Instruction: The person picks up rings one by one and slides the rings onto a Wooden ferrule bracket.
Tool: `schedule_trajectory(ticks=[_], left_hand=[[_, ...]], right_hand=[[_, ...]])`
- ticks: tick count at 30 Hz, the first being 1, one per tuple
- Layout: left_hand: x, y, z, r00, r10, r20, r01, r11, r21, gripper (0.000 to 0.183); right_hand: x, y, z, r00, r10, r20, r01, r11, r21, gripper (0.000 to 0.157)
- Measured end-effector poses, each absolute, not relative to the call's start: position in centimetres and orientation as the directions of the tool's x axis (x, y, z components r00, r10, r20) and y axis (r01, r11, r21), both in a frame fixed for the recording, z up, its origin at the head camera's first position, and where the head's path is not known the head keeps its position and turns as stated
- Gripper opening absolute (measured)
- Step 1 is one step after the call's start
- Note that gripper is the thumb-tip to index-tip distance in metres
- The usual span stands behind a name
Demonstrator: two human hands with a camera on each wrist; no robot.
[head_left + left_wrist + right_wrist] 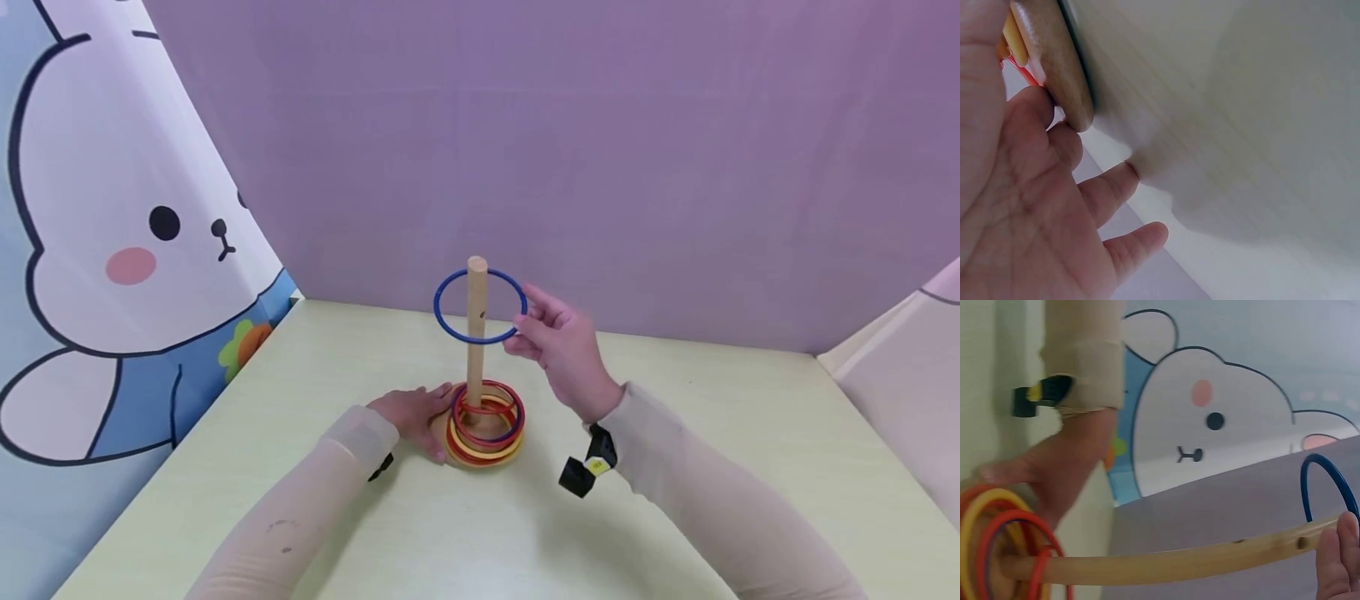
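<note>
A blue ring (480, 341) circles the upper part of an upright wooden post (476, 358); my right hand (566, 350) pinches its right side between thumb and fingers. In the right wrist view, the fingertips (1335, 562) cover the post's top end. At the foot of the post, several red, yellow and blue rings (521, 408) lie loosely stacked on the round wooden base (441, 427). My left hand (412, 414) grips this base by its left edge. The left wrist view shows some fingers curled against the base's rim (1054, 56) and two others extended.
The pale table (360, 533) runs back to a purple backdrop (600, 167). A cartoon-printed cloth (90, 167) hangs along the left side, and a light cloth (907, 367) borders the right. Small black devices (588, 467) are strapped to both wrists.
</note>
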State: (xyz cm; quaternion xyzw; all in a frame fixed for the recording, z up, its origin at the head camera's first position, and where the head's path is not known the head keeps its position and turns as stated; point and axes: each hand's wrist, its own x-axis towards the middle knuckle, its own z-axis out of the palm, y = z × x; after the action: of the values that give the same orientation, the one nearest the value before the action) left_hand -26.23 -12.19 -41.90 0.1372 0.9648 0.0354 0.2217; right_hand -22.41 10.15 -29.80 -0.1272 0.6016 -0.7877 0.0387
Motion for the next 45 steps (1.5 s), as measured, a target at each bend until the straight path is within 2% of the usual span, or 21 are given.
schedule_trajectory(ticks=[8,24,31,38,45], left_hand=[[-26.1,-12.1,-41.8,-0.868,0.264,-0.421,0.224,0.964,0.143,0.102],[-26.1,-12.1,-41.6,-0.844,0.346,-0.410,0.322,0.938,0.129,0.101],[-26.2,-12.1,-41.6,-0.850,0.345,-0.397,0.311,0.939,0.148,0.102],[-26.4,-12.3,-41.7,-0.847,0.355,-0.396,0.340,0.934,0.112,0.102],[-26.5,-12.5,-42.1,-0.848,0.376,-0.374,0.363,0.926,0.109,0.103]], right_hand=[[-22.4,10.1,-32.4,-0.977,-0.184,0.111,-0.063,-0.252,-0.966,0.052],[-21.9,10.5,-39.6,-0.983,-0.184,-0.027,0.063,-0.191,-0.980,0.049],[-21.9,10.4,-41.1,-0.982,-0.184,-0.051,0.080,-0.154,-0.985,0.049],[-22.1,10.2,-42.0,-0.978,-0.202,-0.053,0.082,-0.139,-0.987,0.047],[-22.5,10.8,-42.7,-0.977,-0.203,-0.063,0.077,-0.063,-0.995,0.044]])
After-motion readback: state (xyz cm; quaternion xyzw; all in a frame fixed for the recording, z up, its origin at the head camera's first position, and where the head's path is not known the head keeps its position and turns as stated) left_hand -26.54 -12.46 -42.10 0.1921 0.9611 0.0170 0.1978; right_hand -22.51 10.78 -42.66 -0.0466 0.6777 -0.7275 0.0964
